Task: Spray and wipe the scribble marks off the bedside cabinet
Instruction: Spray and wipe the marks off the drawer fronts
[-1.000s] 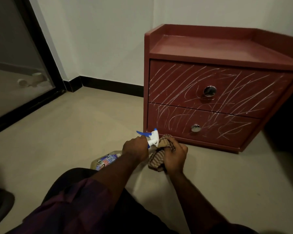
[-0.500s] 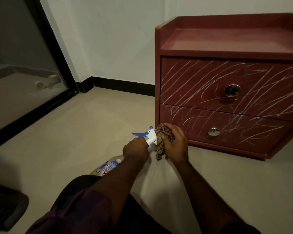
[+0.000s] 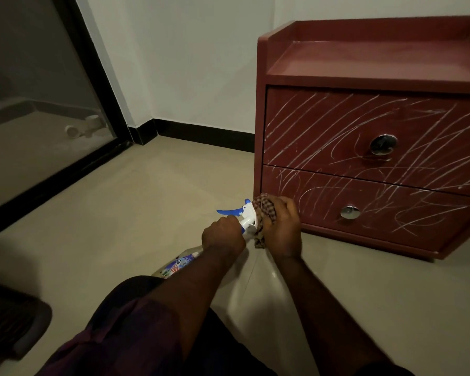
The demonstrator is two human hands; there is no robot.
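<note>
I see the dark red wooden bedside cabinet (image 3: 364, 77) standing on the beige tiled floor (image 3: 120, 213) at the right of my view, close to the white wall (image 3: 187, 63). White scribble marks (image 3: 323, 137) cross both drawer fronts, the upper drawer (image 3: 310, 118) and the lower drawer (image 3: 418, 213); each has a round chrome knob, one above (image 3: 383, 144) and one below (image 3: 350, 212).

Just in front of the cabinet's lower left corner, the right hand (image 3: 284, 229) is curled round a bunched brown checked cloth (image 3: 265, 210), which is pressed against the head of the spray bottle (image 3: 246, 217). That bottle has a white head with a blue trigger and a clear body with a colourful label. It is tilted, with its head up towards the cabinet. The left hand (image 3: 223, 236) grips it round the neck, just below the trigger.

Further out, a black skirting strip (image 3: 201, 134) runs along the wall to a black-framed glass door (image 3: 38, 104) on the left. A dark ribbed object (image 3: 11, 327) lies at the lower left, and I cannot tell what it is.
</note>
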